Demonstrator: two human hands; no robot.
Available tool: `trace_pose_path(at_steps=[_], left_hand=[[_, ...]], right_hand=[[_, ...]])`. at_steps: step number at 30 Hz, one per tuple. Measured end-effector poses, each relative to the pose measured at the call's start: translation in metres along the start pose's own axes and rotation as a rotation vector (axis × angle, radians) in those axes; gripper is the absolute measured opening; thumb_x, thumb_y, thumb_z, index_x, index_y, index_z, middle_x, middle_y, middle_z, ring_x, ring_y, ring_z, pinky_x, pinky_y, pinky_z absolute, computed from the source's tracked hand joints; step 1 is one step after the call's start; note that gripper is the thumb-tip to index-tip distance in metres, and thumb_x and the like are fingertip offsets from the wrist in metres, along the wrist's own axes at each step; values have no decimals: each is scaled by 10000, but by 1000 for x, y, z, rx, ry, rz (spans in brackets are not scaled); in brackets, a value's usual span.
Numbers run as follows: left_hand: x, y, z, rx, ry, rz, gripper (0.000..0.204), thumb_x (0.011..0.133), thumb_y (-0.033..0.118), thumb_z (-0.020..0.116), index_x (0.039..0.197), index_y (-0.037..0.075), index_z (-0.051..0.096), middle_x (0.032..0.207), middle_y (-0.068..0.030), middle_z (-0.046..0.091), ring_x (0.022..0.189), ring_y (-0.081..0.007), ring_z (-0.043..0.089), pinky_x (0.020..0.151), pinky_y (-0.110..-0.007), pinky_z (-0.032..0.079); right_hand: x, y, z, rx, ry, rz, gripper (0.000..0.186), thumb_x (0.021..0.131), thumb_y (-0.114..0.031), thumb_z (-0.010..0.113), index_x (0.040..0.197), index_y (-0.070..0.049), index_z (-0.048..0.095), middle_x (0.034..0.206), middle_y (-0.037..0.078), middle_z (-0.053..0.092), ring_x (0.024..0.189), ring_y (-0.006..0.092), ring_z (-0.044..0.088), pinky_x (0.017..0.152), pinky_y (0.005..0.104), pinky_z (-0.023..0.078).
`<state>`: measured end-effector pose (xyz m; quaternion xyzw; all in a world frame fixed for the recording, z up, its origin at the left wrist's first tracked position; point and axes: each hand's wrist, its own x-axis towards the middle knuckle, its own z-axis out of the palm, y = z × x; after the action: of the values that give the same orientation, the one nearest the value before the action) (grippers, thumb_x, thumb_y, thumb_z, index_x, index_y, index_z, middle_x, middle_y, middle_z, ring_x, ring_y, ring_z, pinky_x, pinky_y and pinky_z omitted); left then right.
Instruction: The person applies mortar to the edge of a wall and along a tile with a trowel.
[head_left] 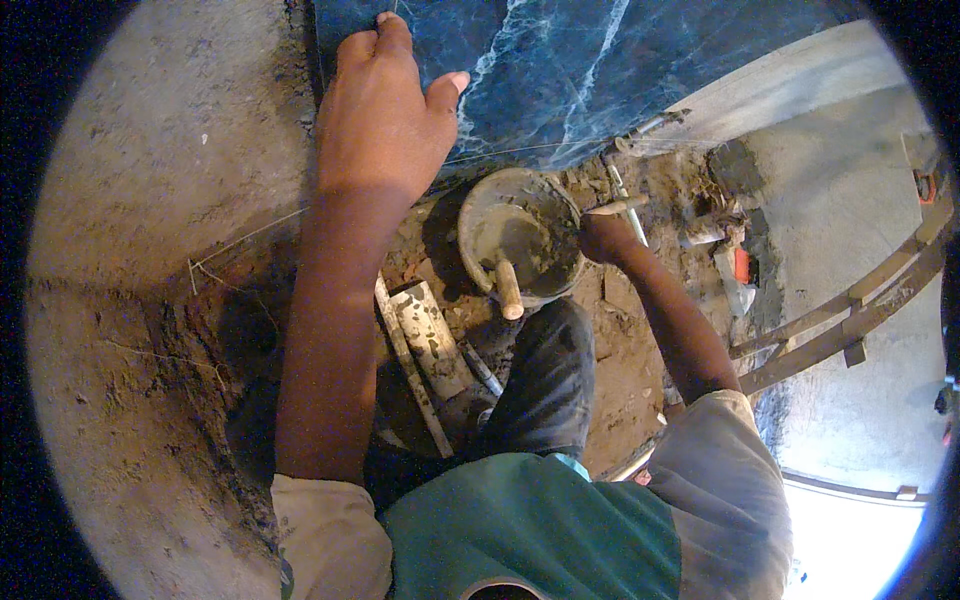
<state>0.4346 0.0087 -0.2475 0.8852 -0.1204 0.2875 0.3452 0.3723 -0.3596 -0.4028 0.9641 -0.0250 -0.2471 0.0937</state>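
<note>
The 2 bare hands work apart, with a round mortar bucket (474, 262) between and below them; the directions here are read from it. The blue, white-veined marble-look slab (545, 75) spreads across 12 o'clock. The left hand (385, 115) lies over its near-left part at about 10:30, back upward, fingers partly bent and thumb spread aside, probably to steady or feel the surface. The fingertips are too hidden to tell whether they pinch anything.

The right hand (608, 238) is at 3 o'clock, just beside the bucket's rim, fingers curled in. A pale wooden handle (622, 205) shows at its upper side, but I cannot tell whether the hand grips that or the rim.

Grey mortar (525, 235) sits in the bucket. A second wooden handle (510, 292) leans over the rim toward 6 o'clock, which presumably keeps it clean and easy to grab. A mortar-spotted rectangular board (430, 335) and a long batten (413, 370) lie near 7 o'clock, seemingly within reach of the bent knee (550, 360). A thin string (560, 145) passes along the slab's lower edge, perhaps as an alignment guide.
</note>
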Motion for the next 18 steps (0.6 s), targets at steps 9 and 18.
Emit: trace_pose_path(at_steps=[9, 18], left_hand=[[1, -13, 8, 118, 10, 77, 739, 844, 393, 712, 1324, -113, 468, 1220, -305, 553, 1126, -453, 554, 990, -460, 453], [1, 29, -27, -95, -123, -84, 662, 893, 191, 650, 1372, -171, 369, 1250, -315, 492, 1166, -453, 516, 1001, -446, 445]], right_hand=[[-12, -34, -27, -244, 35, -208, 213, 807, -250, 656, 931, -84, 702, 873, 169, 712, 829, 359, 704, 692, 489, 555], [46, -77, -1, -431, -125, -138, 220, 901, -265, 590, 991, -138, 746, 1014, 103, 736, 936, 282, 716, 722, 450, 576]])
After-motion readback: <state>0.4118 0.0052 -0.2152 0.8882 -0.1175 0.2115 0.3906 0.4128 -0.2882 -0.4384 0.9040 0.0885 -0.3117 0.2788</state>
